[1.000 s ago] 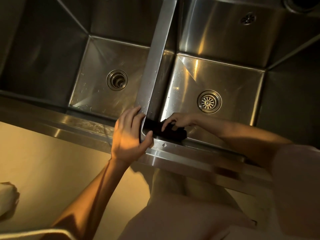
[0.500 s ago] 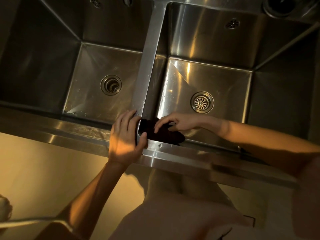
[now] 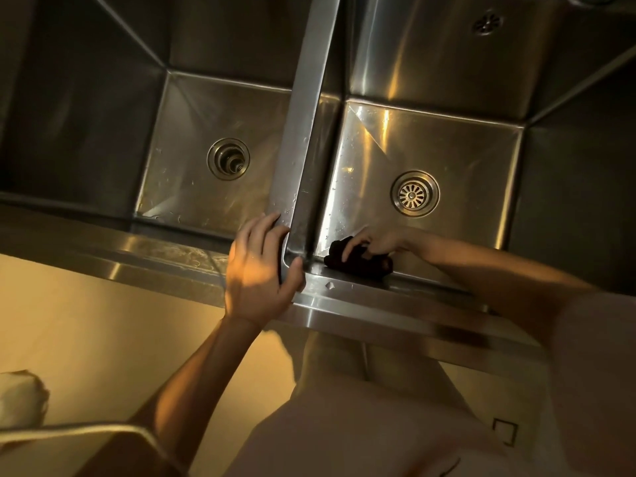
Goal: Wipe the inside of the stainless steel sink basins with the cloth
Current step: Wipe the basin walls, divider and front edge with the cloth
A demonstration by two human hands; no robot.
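Dark cloth [image 3: 359, 262] bunched in right basin [image 3: 447, 146], at near wall by divider corner. Your right hand [image 3: 375, 244] lies on top of it, fingers curled, gripping cloth. Right basin holds strainer drain [image 3: 415, 193]; left basin [image 3: 192, 132] holds open drain [image 3: 228, 159]. Your left hand [image 3: 256, 270] grips divider [image 3: 306, 132] end, thumb hooked round it.

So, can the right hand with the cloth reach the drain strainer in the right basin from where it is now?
Probably yes. The right hand presses the cloth low in the right basin, near its front wall, and the floor between it and the drain strainer is bare.
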